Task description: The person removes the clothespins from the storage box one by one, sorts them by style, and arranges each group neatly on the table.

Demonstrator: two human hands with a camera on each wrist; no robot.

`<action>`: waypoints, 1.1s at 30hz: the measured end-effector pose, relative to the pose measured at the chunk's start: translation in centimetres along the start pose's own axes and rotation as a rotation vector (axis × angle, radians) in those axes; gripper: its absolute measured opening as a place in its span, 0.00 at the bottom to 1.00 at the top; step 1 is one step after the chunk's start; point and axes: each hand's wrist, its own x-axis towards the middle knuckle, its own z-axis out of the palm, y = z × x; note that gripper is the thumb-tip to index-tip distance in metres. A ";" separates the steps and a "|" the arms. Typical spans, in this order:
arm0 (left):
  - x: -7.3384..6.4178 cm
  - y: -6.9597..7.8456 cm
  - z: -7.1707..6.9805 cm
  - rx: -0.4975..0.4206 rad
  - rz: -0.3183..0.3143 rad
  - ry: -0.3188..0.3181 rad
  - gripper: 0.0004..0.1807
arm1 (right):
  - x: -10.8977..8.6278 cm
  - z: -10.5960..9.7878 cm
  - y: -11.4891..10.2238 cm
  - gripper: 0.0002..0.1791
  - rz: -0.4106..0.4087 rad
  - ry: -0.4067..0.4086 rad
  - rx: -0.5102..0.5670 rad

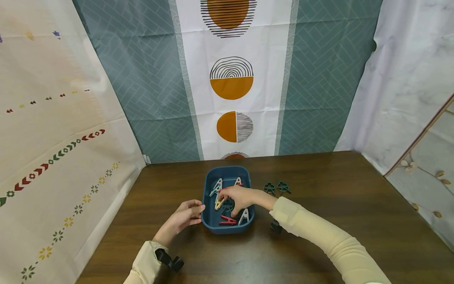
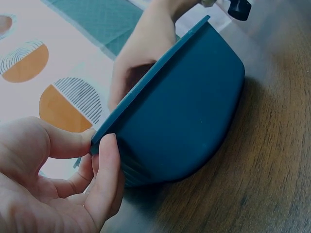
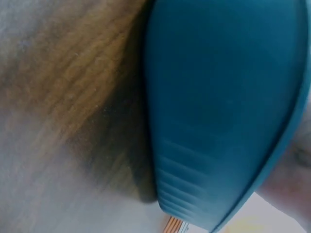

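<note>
A blue plastic bin (image 1: 209, 225) stands on the table, holding several clothespins and dark green round clips. My left hand (image 1: 188, 215) pinches the bin's left rim between thumb and fingers, seen close up in the left wrist view. Inside the bin is my right hand (image 1: 241, 197), thumb and fingers spread above a dark green clip (image 1: 227, 206). Close to its fingertips lies a cream clothespin (image 1: 218, 203). A red clothespin (image 1: 228, 221) and a white clothespin (image 1: 244, 216) lie near the thumb. The bin wall (image 3: 218, 107) hides the right fingers in the right wrist view.
Two dark green round clips (image 1: 269, 188) (image 1: 283, 187) lie on the brown table (image 1: 319, 189) to the right of the bin. A patterned cloth (image 1: 234, 90) hangs behind the table. Each wrist wears a black camera (image 1: 170, 260).
</note>
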 end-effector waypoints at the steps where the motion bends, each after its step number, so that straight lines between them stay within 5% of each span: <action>1: 0.0 0.0 0.0 0.000 0.000 0.000 0.13 | -0.1 -0.2 0.0 0.36 -0.015 0.012 0.028; 10: -0.1 0.2 -0.1 0.002 -0.002 0.004 0.10 | -1.1 -1.2 0.5 0.38 -0.056 0.063 0.303; 33: -0.1 0.4 0.0 0.001 -0.021 0.016 0.14 | -6.3 -2.3 2.6 0.37 -0.006 0.216 0.398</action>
